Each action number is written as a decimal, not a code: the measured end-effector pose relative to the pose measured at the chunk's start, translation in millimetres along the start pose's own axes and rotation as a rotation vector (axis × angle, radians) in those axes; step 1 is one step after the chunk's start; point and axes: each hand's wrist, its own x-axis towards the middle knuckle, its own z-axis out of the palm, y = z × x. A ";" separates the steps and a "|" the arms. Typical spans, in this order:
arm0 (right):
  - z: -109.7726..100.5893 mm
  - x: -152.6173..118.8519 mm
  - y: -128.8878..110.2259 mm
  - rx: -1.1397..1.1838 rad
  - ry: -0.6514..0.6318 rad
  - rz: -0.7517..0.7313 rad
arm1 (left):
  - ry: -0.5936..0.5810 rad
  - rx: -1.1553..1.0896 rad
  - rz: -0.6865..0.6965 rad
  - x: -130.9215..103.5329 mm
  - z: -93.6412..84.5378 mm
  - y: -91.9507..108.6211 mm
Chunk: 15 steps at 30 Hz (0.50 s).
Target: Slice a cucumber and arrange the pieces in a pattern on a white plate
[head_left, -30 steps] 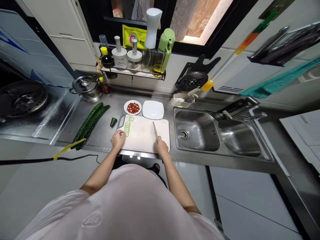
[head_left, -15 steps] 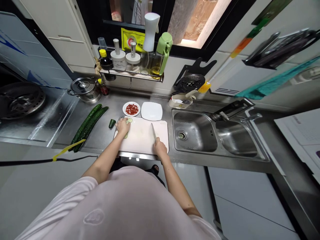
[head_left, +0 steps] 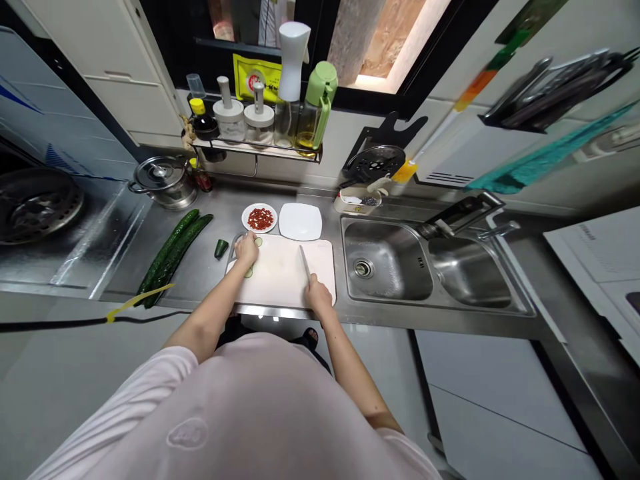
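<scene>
My left hand (head_left: 247,251) is over the left end of the white cutting board (head_left: 280,273), fingers curled around cucumber slices (head_left: 258,242). Slices show above and below the hand; those beneath it are hidden. My right hand (head_left: 319,294) grips a knife (head_left: 305,261) by its handle at the board's right side, with the blade pointing away from me over the board. A short cucumber end piece (head_left: 221,249) lies on the steel counter, just left of the board's grey handle.
Two whole cucumbers (head_left: 175,257) lie to the left, with a lidded pot (head_left: 163,180) behind. Past the board stand a plate of chopped red pieces (head_left: 261,218) and a white plate (head_left: 300,222). A double sink (head_left: 390,260) is on the right; a condiment shelf (head_left: 255,148) hangs above.
My left fingers have drawn in closer around the slices. The right hand and knife hold nearly the same place on the board. The whole view has shifted slightly.
</scene>
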 end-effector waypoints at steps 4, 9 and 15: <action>0.3 1.2 0.3 0.002 0.002 -0.011 | -0.128 -0.202 0.014 -6.0 5.7 2.8; 0.3 1.7 0.0 0.002 -0.001 -0.011 | -0.296 -0.282 0.224 -16.9 9.7 9.9; -1.6 0.8 -1.5 -0.012 -0.014 -0.008 | -0.291 -0.090 0.530 -24.1 5.4 24.0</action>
